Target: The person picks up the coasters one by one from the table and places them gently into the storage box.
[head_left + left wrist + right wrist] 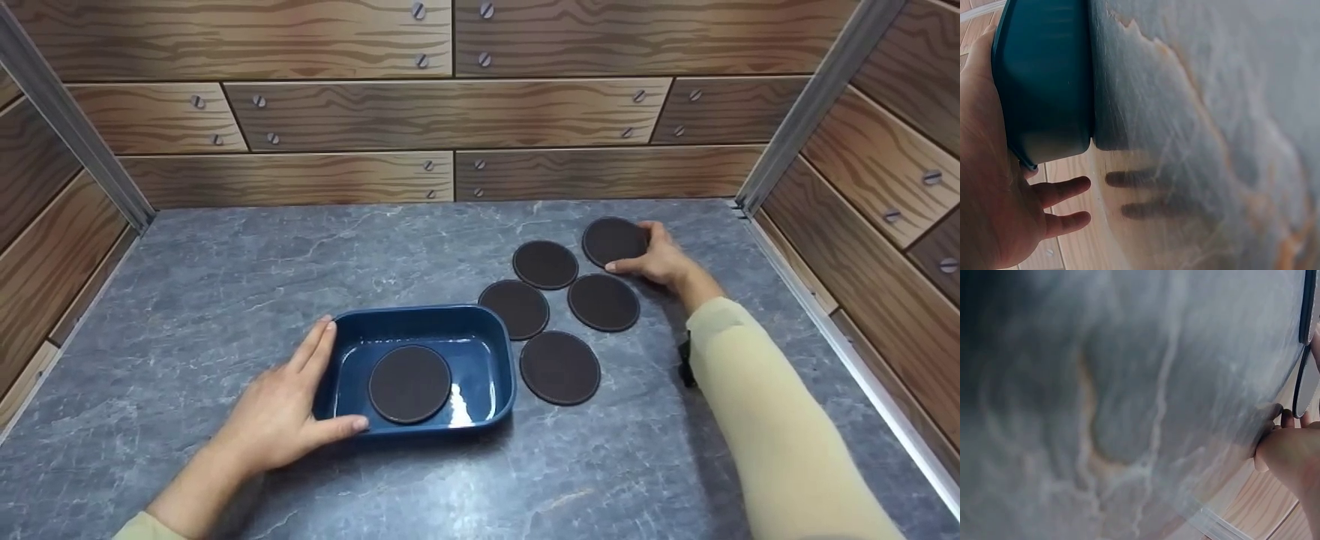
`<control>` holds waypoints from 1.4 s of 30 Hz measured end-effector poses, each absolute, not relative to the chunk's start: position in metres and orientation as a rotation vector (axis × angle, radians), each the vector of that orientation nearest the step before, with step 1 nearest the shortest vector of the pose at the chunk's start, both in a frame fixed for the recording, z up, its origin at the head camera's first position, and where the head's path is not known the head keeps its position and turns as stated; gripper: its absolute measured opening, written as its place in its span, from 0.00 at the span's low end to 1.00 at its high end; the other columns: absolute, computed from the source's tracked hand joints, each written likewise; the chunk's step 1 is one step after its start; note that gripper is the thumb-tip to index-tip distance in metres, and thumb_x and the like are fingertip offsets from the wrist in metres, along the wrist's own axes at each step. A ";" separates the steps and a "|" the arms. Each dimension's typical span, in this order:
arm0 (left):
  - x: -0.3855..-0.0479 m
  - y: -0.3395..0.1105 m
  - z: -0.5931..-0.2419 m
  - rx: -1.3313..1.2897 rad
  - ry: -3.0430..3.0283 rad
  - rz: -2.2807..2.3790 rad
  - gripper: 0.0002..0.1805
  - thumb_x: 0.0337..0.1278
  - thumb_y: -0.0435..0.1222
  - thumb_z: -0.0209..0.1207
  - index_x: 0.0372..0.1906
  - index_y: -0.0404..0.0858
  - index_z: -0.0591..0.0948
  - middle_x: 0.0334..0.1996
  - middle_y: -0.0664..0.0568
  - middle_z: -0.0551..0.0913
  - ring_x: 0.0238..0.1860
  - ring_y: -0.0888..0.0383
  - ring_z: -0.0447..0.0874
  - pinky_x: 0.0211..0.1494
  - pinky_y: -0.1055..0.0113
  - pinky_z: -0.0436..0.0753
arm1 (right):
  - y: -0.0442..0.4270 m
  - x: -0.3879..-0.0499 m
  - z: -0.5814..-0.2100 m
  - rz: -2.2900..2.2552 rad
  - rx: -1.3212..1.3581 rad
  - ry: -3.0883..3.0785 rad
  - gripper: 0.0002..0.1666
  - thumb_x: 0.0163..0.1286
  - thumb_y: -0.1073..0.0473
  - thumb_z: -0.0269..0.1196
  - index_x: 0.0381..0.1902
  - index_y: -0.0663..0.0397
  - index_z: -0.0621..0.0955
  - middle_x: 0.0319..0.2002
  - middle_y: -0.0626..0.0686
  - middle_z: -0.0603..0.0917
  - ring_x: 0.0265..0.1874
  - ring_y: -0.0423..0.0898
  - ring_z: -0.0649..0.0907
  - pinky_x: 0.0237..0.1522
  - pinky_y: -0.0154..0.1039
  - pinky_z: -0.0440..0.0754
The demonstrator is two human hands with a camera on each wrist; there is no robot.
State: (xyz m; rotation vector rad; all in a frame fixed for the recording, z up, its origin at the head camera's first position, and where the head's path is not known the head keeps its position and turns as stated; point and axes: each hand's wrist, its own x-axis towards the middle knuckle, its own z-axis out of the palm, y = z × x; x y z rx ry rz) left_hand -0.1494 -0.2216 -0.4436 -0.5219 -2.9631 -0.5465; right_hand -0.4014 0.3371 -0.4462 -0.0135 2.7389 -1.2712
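A dark brown round coaster (pixel 615 242) with a stitched edge is in my right hand (pixel 660 259), pinched between the thumb and fingers at its right side. In the right wrist view the right hand (pixel 1292 450) shows at the right edge, holding the coaster (pixel 1307 382) just off the surface. My left hand (pixel 281 405) grips the left end of a blue rectangular baking dish (pixel 420 319), thumb on the near rim and fingers at the far left corner. Inside the dish lies one coaster (pixel 409 384), flat on the bottom.
Several more coasters lie flat right of the dish, among them a near one (pixel 560 367) and a far one (pixel 545 264). The grey marbled tabletop (pixel 247 262) is bounded by wood-patterned walls (pixel 450 112) at the back and both sides.
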 end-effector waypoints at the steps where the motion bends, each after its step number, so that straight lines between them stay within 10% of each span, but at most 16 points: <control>1: -0.149 -0.221 -0.444 -0.522 -2.964 -0.547 0.69 0.54 0.75 0.63 0.88 0.41 0.47 0.87 0.45 0.48 0.59 0.28 0.81 0.56 0.29 0.79 | 0.337 -0.401 -0.447 -1.311 -0.020 2.721 0.67 0.61 0.56 0.81 0.81 0.67 0.49 0.77 0.75 0.57 0.76 0.68 0.61 0.79 0.57 0.54; 8: -0.150 -0.218 -0.447 -0.530 -2.963 -0.554 0.68 0.54 0.75 0.63 0.88 0.41 0.48 0.86 0.45 0.49 0.59 0.29 0.82 0.56 0.31 0.80 | 0.343 -0.393 -0.447 -1.487 -0.016 2.593 0.59 0.73 0.62 0.71 0.83 0.65 0.42 0.70 0.74 0.67 0.54 0.49 0.80 0.56 0.35 0.76; 15: -0.148 -0.218 -0.446 -0.536 -2.958 -0.550 0.68 0.54 0.75 0.63 0.88 0.41 0.49 0.86 0.45 0.49 0.58 0.30 0.82 0.55 0.32 0.80 | 0.344 -0.383 -0.441 -1.526 0.000 2.586 0.45 0.77 0.62 0.66 0.78 0.69 0.53 0.49 0.60 0.72 0.32 0.37 0.75 0.34 0.29 0.73; 25: -0.146 -0.223 -0.445 -0.526 -2.949 -0.533 0.69 0.55 0.75 0.63 0.88 0.40 0.47 0.86 0.44 0.49 0.57 0.29 0.83 0.55 0.32 0.81 | 0.341 -0.385 -0.432 -1.553 0.094 2.512 0.45 0.75 0.62 0.68 0.81 0.67 0.60 0.66 0.66 0.70 0.35 0.40 0.75 0.36 0.31 0.74; 34: -0.148 -0.225 -0.444 -0.511 -2.955 -0.543 0.69 0.55 0.75 0.62 0.88 0.40 0.47 0.87 0.45 0.48 0.60 0.28 0.81 0.57 0.30 0.79 | 0.330 -0.364 -0.411 -1.693 0.049 2.489 0.44 0.73 0.67 0.68 0.80 0.72 0.62 0.77 0.73 0.64 0.75 0.62 0.66 0.51 0.21 0.70; 42: -0.152 -0.221 -0.444 -0.528 -2.961 -0.548 0.68 0.55 0.75 0.63 0.87 0.39 0.49 0.86 0.45 0.48 0.61 0.28 0.81 0.58 0.31 0.79 | 0.342 -0.371 -0.425 -1.782 -0.022 2.534 0.42 0.73 0.66 0.69 0.80 0.69 0.65 0.75 0.71 0.69 0.67 0.50 0.73 0.54 0.21 0.73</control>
